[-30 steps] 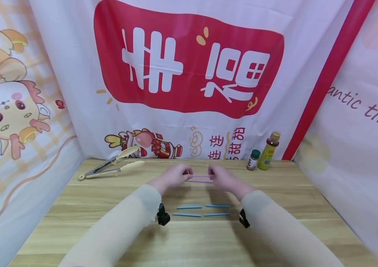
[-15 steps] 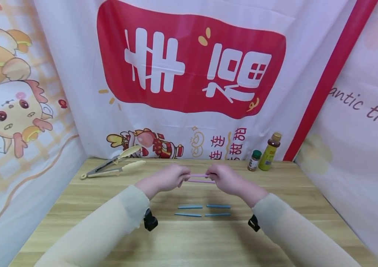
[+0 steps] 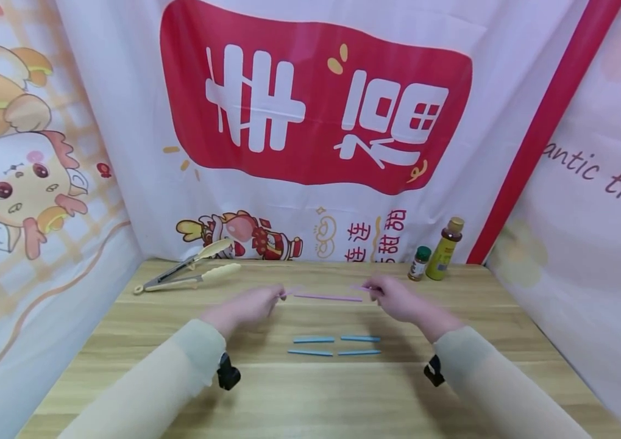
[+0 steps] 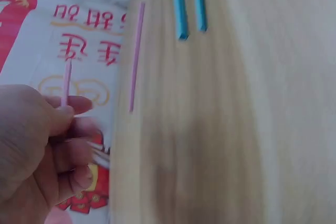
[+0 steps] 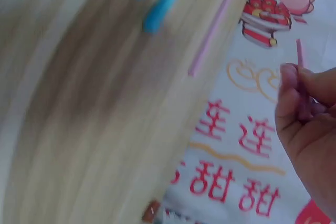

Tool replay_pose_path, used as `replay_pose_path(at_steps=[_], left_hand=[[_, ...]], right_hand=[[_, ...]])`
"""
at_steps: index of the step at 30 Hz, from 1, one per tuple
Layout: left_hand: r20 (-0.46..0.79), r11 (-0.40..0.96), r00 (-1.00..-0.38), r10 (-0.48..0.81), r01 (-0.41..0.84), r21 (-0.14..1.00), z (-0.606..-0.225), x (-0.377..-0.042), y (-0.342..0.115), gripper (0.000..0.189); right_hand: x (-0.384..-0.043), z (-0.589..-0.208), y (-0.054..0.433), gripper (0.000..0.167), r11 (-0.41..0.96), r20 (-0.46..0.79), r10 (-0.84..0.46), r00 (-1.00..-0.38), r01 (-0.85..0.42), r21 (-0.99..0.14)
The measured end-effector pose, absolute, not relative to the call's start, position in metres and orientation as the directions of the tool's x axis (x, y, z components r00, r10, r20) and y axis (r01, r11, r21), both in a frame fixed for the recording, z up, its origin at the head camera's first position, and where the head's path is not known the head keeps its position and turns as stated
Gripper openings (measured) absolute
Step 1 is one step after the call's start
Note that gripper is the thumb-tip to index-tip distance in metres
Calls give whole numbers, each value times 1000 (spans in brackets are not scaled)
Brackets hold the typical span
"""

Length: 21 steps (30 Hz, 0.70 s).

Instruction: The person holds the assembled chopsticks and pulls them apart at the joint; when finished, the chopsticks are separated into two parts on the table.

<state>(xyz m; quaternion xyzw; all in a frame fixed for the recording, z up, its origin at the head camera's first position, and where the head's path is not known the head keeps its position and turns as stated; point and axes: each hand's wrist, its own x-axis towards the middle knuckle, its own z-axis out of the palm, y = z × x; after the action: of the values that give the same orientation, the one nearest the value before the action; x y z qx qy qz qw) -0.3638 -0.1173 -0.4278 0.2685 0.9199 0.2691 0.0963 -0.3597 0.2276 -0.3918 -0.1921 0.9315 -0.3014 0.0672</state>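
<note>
My left hand (image 3: 252, 305) pinches a short length of thin pink stick (image 4: 66, 82) between thumb and fingers; its tip stands out past the fingertips. In my right hand (image 3: 395, 299), thumb and forefinger pinch another short pink stick piece (image 5: 300, 51). The hands are apart, raised over the back of the table on either side. Between them a longer, whole pink stick (image 3: 328, 298) lies crosswise on the wood. Nearer the body lie several shorter blue sticks (image 3: 314, 339), arranged as two end-to-end rows. Each held piece is partly hidden by the fingers.
Tongs (image 3: 178, 282) with cream tips lie spread at the back left of the wooden table (image 3: 310, 396). A small green-capped jar (image 3: 418, 263) and a taller yellow-labelled bottle (image 3: 445, 250) stand at the back right. Printed cloth (image 3: 310, 201) hangs behind the table.
The hands have moved apart, left and right. The pink stick that spanned both hands is now two separate pieces, one in each hand. The sticks on the table stay put.
</note>
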Motion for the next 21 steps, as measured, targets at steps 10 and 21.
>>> replay_pose_path(at_steps=[10,21], left_hand=[[-16,719,-818,575,496,487,-448,-354,-87,16],[-81,719,-806,587,472,510,-455,-356,-78,12]], right_hand=[[-367,-427,178,15,763,22,-399,-917,-345,-547],[-365,-445,136,7,724,-89,-434,-897,-288,-627]])
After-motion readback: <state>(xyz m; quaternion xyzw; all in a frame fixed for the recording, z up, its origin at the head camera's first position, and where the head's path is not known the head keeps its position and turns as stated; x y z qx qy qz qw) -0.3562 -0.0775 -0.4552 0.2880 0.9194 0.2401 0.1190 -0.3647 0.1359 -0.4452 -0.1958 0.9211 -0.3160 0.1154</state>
